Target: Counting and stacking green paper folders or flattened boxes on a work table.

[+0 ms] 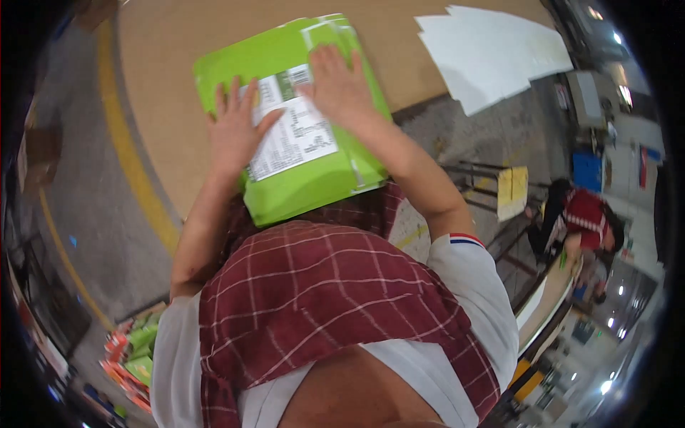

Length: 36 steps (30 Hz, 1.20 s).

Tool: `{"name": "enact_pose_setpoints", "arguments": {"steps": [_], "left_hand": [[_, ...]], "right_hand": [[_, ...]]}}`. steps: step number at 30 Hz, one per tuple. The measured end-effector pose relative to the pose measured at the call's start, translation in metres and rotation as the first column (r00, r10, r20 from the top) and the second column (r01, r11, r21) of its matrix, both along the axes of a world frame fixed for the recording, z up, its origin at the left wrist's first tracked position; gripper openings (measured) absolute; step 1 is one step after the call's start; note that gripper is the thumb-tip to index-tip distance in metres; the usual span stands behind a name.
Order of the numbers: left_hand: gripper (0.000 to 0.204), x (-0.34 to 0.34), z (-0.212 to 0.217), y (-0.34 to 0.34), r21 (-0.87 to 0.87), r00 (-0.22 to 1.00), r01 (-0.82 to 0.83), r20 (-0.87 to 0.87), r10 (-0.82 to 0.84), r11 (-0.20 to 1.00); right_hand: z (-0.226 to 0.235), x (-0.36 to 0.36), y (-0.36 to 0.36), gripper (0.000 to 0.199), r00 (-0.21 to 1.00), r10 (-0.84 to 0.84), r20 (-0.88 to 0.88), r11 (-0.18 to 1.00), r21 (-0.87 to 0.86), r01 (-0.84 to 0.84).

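Observation:
A flat green printed cardboard stack (296, 196) lies near the front edge of the brown table. A white panel with dark print covers the middle of its top, and layered edges show at the far right corner. On the left part of the stack, my left hand (239, 128) rests flat with its fingers spread. My right hand (339, 89) presses on the far right part, palm down, its fingers stretched out and the thumb by the white panel. Neither hand has anything in its grasp.
White sheets (492, 53) lie fanned out at the table's far right. A stand with a yellow board (512, 192) is to my right, and another person (585, 221) works beyond it. Orange and green packages (135, 349) are piled low on my left.

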State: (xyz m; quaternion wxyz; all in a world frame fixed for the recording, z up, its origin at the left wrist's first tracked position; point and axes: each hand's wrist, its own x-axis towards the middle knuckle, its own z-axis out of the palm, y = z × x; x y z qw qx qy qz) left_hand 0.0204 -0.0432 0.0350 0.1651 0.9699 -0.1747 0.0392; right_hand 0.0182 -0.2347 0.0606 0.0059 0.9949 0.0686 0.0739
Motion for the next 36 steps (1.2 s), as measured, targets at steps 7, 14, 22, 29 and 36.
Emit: {"name": "enact_pose_setpoints", "arguments": {"steps": [7, 14, 22, 29, 36], "left_hand": [[0.068, 0.003, 0.002, 0.001, 0.017, 1.0, 0.03, -0.007, -0.03, 0.999], [0.064, 0.004, 0.006, 0.005, -0.047, 0.996, 0.051, -0.067, -0.054, 0.998], [0.065, 0.003, -0.001, 0.006, -0.089, 0.994, 0.059, -0.086, -0.067, 0.994], [0.066, 0.009, 0.001, 0.001, -0.081, 0.993, 0.073, -0.09, -0.08, 0.994], [0.066, 0.008, -0.005, 0.01, -0.071, 0.997, 0.051, -0.049, -0.054, 0.996]], "right_hand": [[0.011, -0.139, -0.057, 0.043, 0.965, 0.26, 0.03, 0.93, 0.262, -0.258], [-0.046, -0.106, -0.322, 0.042, 0.294, -0.954, 0.056, 0.174, 0.903, 0.393], [-0.092, -0.068, -0.353, 0.031, 0.625, -0.675, -0.392, -0.62, 0.761, -0.192], [-0.092, -0.128, -0.258, 0.037, 0.599, -0.705, -0.379, -0.524, 0.848, -0.08], [-0.035, -0.113, -0.143, 0.061, 0.814, -0.493, 0.308, 0.87, 0.201, 0.451]]}}
